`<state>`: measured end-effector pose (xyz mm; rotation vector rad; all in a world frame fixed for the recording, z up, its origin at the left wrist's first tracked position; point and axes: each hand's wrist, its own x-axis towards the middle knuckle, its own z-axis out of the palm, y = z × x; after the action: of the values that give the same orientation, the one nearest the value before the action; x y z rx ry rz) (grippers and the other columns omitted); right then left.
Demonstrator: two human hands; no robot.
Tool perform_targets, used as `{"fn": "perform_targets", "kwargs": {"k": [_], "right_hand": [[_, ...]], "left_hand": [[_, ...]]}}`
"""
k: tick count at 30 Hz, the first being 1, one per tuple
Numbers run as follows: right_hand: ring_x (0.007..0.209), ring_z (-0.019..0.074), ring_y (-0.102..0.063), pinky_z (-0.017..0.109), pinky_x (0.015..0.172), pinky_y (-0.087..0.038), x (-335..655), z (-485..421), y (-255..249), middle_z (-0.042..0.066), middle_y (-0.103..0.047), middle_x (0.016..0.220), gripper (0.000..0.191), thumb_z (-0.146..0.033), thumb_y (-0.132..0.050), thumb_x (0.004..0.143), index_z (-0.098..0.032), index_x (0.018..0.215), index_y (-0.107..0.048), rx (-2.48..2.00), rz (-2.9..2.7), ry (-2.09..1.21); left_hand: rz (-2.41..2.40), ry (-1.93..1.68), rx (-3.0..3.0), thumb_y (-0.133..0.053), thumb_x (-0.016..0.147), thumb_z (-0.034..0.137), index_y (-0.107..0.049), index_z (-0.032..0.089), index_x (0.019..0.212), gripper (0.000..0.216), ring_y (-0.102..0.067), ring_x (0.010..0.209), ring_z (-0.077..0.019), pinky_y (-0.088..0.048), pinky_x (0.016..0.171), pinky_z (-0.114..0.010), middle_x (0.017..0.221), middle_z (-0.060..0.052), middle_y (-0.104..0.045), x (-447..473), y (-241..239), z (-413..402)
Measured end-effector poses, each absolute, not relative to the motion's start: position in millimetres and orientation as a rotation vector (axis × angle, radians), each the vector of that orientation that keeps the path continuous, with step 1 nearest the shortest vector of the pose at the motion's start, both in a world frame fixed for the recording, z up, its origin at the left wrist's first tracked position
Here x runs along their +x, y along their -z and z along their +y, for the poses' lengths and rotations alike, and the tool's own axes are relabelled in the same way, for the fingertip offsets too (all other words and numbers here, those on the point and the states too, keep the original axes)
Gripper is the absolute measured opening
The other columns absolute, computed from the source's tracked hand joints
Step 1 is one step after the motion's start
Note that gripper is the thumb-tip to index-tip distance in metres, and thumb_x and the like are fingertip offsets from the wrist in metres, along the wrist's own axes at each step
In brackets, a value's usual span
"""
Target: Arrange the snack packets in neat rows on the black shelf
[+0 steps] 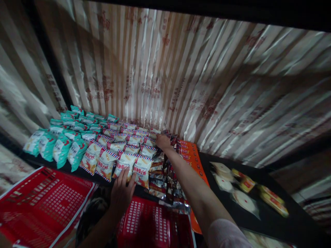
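Rows of snack packets lie on a dark shelf [274, 220]: teal and white packets [62, 148] at the left, red, white and blue packets [124, 151] in the middle, dark silver packets [165, 179] to their right. My left hand [122, 191] rests with spread fingers on the front edge of the red and white packets. My right hand [162, 141] reaches far back, touching the rear packets where the red and white rows meet the dark ones. Whether it grips one is not visible.
A red plastic basket [43, 203] stands at the lower left, another red basket [155, 224] below my arms. An orange pack [192, 155] lies right of the dark packets. Several loose round and yellow wrapped items [245, 193] sit further right. A striped curtain [181, 75] hangs behind.
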<state>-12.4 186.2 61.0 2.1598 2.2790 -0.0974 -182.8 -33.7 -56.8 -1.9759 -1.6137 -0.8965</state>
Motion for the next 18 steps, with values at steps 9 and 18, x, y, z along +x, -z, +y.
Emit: {"fn": "perform_targets", "kwargs": {"k": [9,18], "right_hand": [[0.107,0.0213,-0.059,0.027,0.087,-0.045,3.8,216.3,-44.6,0.016,-0.064,0.112,0.042,-0.011,-0.046,0.081,-0.009,0.122,-0.052,2.03,2.363,0.174],[0.101,0.0167,-0.061,0.023,0.086,-0.046,7.5,216.1,-45.5,0.001,-0.066,0.112,0.047,-0.009,-0.052,0.078,-0.023,0.122,-0.055,1.891,2.563,0.364]], "left_hand": [[-1.609,0.94,-1.976,-0.053,0.085,0.023,-0.057,0.023,0.117,0.032,-0.045,0.122,-0.0276,-0.042,0.089,-0.037,0.13,-0.014,-0.049,-182.1,59.2,-34.8],[-1.6,0.92,-1.976,-0.053,0.085,0.022,-0.057,0.021,0.116,0.032,-0.046,0.121,-0.0275,-0.043,0.088,-0.036,0.126,-0.014,-0.052,-180.6,57.5,-32.8]]}}
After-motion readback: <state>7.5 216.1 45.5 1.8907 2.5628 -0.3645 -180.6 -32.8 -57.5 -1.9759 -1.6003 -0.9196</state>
